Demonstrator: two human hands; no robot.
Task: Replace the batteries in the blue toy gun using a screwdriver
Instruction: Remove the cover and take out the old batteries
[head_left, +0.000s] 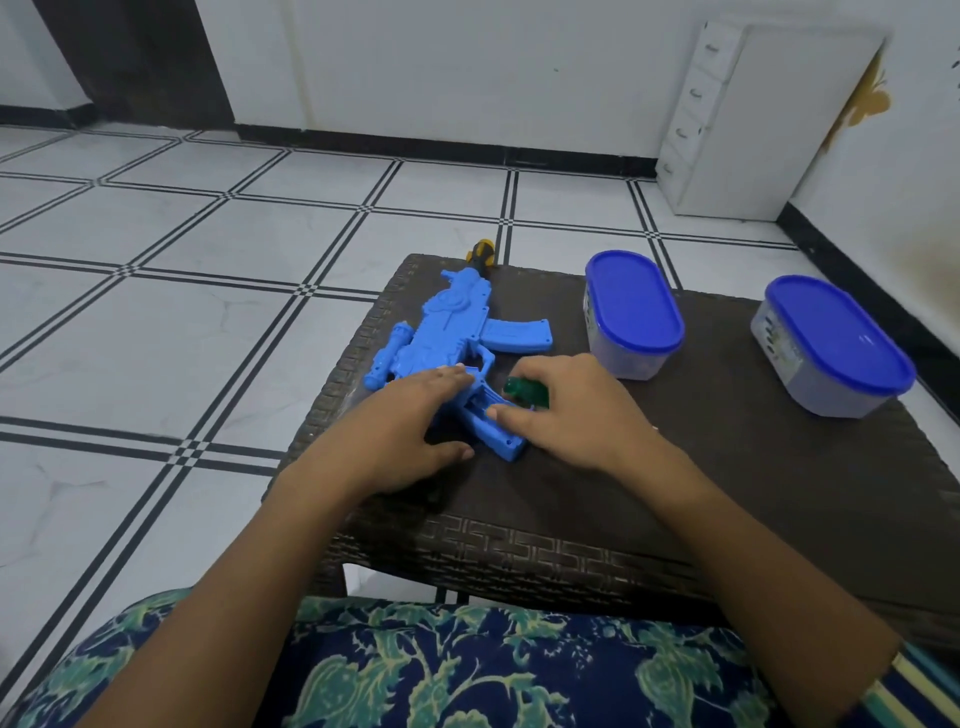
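Observation:
The blue toy gun (457, 332) lies flat on the dark wicker table (675, 483), muzzle pointing away from me. Its grip (493, 423) lies nearest me with the battery compartment open. My left hand (410, 421) rests on the gun's rear body with straight fingers, pressing it down. My right hand (571, 410) holds green batteries (527, 391) in curled fingers, its thumb touching the open grip. A screwdriver with a yellow and black handle (480, 250) pokes out past the gun's muzzle at the table's far edge; its shaft is hidden.
Two clear tubs with blue lids stand on the table, one (631, 312) right of the gun, the other (831, 345) near the right edge. A white drawer unit (727, 124) stands against the far wall. My patterned lap (467, 665) is below the table's front edge.

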